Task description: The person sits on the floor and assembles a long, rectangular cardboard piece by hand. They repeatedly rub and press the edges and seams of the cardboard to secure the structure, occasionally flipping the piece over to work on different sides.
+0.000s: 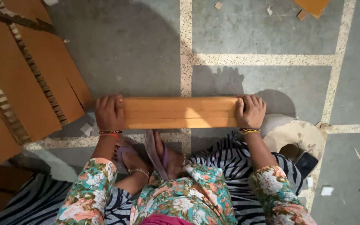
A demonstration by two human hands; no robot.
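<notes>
So the person is sitting on the grey stone floor [146, 54] with pale speckled joint lines, holding a long flat stack of orange-brown corrugated cardboard strips [180, 112] out in front of their knees, lying crosswise. The left hand [109, 112] is clamped over the left end, fingers curled down over the top edge, and the right hand [251, 111] does the same on the right end, so both hands are closed tight on the stack, one per end. It looks like it sits on or just above the floor, can't really tell which. Thin bangles are on both wrists, sleeves are a floral print, and there's a black-and-white striped cloth [234, 162] over the lap. Off to the left are big brown honeycomb-core cardboard sheets [26, 83], overlapping and well clear of the left hand. Near the right knee there's a round cream roll of tape [301, 135] with a dark phone [306, 163] just beside it. Little white paper scraps [326, 191] are scattered around.
</notes>
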